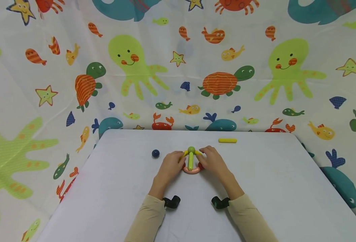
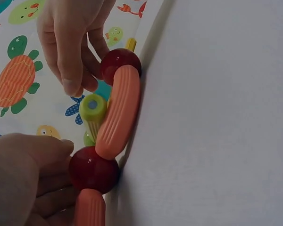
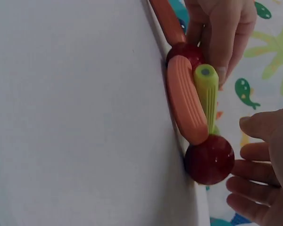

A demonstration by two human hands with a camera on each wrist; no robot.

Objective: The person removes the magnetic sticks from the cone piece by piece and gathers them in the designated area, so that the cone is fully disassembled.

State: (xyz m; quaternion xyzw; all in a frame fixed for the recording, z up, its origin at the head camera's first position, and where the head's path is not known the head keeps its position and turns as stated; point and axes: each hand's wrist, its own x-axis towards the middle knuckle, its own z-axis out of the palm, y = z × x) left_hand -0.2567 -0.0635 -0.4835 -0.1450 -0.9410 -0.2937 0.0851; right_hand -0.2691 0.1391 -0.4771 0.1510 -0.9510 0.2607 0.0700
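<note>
On the table both hands frame a small ball-and-stick figure. Its green ball (image 1: 191, 149) tops a straight green stick (image 1: 190, 161), with short yellow sticks (image 1: 198, 153) slanting down either side. A curved pink stick (image 1: 191, 170) joins two dark red balls (image 2: 94, 169) in front. Another pink stick (image 2: 90, 208) leaves the left red ball; my left hand hides it in the head view. My left hand (image 1: 172, 164) has its thumb and fingers apart beside that ball. Fingers of my right hand (image 1: 213, 162) lie against the right red ball (image 3: 210, 160), thumb held away.
A dark blue ball (image 1: 155, 153) lies left of the figure. A loose yellow stick (image 1: 227, 140) lies toward the back right of the white table (image 1: 105, 201). Behind the table hangs a cloth (image 1: 178, 80) printed with sea animals.
</note>
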